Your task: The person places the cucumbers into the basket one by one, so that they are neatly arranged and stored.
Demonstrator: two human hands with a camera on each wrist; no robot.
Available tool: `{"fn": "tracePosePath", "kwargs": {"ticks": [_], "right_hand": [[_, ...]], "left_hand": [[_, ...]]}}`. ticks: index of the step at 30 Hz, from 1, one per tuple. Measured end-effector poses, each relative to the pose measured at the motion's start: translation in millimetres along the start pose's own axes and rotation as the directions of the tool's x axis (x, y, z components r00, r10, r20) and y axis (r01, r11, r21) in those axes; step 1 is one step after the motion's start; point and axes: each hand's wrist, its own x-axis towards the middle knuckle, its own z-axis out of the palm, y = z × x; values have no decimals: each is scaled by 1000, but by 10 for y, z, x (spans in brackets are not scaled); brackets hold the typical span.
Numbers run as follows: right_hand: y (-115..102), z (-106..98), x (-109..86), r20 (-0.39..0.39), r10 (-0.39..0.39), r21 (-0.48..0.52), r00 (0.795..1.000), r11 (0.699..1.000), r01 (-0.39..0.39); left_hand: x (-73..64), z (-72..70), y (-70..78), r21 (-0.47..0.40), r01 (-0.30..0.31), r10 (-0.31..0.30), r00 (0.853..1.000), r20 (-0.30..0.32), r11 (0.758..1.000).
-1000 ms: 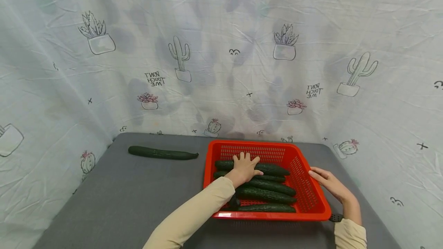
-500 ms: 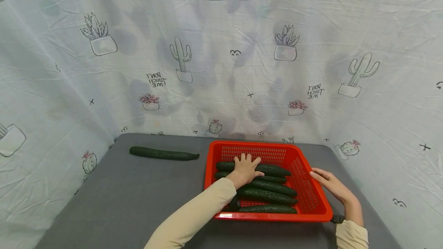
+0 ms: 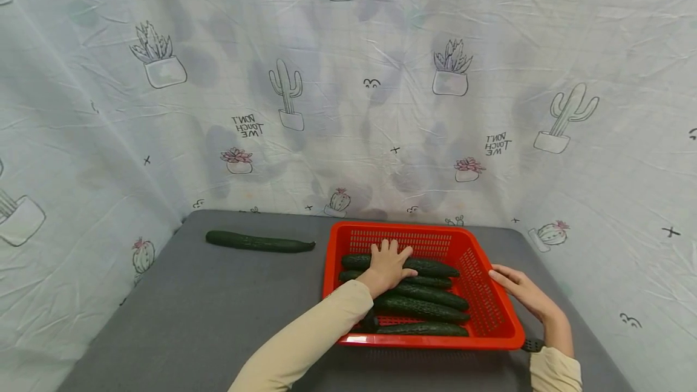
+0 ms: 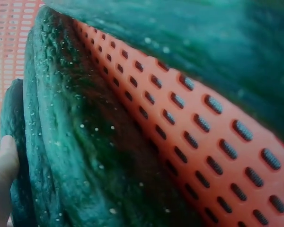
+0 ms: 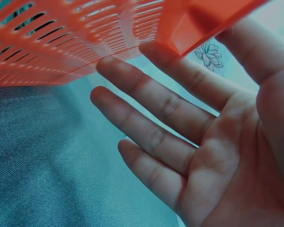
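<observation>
A red plastic basket (image 3: 430, 341) holds several dark green cucumbers lying side by side. My left hand (image 3: 385, 265) rests on the rearmost cucumber (image 3: 432, 267) with its fingers spread. In the left wrist view, its thumb (image 4: 4, 161) touches a cucumber at the left, and bumpy cucumber skin (image 4: 80, 123) fills the middle. My right hand (image 3: 523, 292) is at the basket's right side, holding the rim between thumb and index finger. In the right wrist view, the other fingers (image 5: 142, 123) extend nearly straight below the rim (image 5: 199, 28).
One more cucumber (image 3: 260, 241) lies on the grey tabletop (image 3: 207, 307), left of the basket. A pale curtain printed with cactus drawings (image 3: 337, 114) encloses the back and both sides.
Both hands keep their places on the cucumber and the rim. The whole head view has shifted only slightly.
</observation>
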Motion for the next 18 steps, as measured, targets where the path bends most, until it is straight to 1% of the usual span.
{"fn": "tracePosePath", "kwargs": {"ticks": [2, 6, 10, 13, 18], "right_hand": [[-1, 0, 0, 2, 12, 9, 1000, 1000, -12], [8, -4, 1, 6, 17, 15, 1000, 1000, -17], [6, -11, -3, 9, 13, 22, 1000, 1000, -13], [7, -8, -8, 4, -9, 12, 1000, 1000, 9], [6, 5, -13, -4, -9, 5, 1000, 1000, 9]], "left_hand": [[7, 5, -3, 6, -7, 7, 1000, -10, 1000], [3, -41, -6, 12, -18, 18, 999, -33, 1000], [-14, -134, -19, 25, -35, 36, 998, -43, 999], [-24, -189, -43, 14, -54, 55, 998, -40, 998], [-41, -271, -84, 1, -71, 71, 996, -49, 997]]}}
